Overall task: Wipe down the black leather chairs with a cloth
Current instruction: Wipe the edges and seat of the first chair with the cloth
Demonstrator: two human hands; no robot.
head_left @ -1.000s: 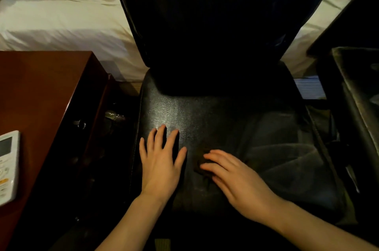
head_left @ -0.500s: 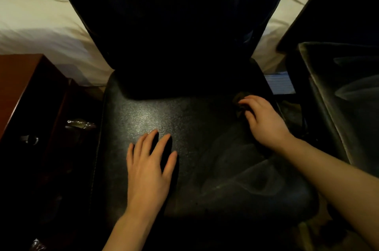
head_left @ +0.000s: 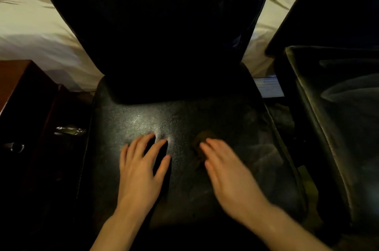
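A black leather chair fills the middle of the view, its seat [head_left: 143, 119] shiny under the light and its tall back [head_left: 164, 35] dark. My left hand [head_left: 141, 170] lies flat on the seat with fingers spread. My right hand [head_left: 227, 177] presses a small dark brown cloth [head_left: 202, 140] onto the seat just right of the left hand; only the cloth's far edge shows past the fingertips. The right hand is motion-blurred. Dull smeared streaks cover the seat's right half.
A second black leather chair [head_left: 336, 107] stands close on the right. A dark red wooden cabinet [head_left: 22, 86] with a metal handle [head_left: 14, 146] is at the left. White bedding [head_left: 30, 31] lies behind both chairs.
My right hand has slid the cloth from the seat's far right corner back to the middle, next to the left hand. The left hand stayed flat in place. The view shifted slightly.
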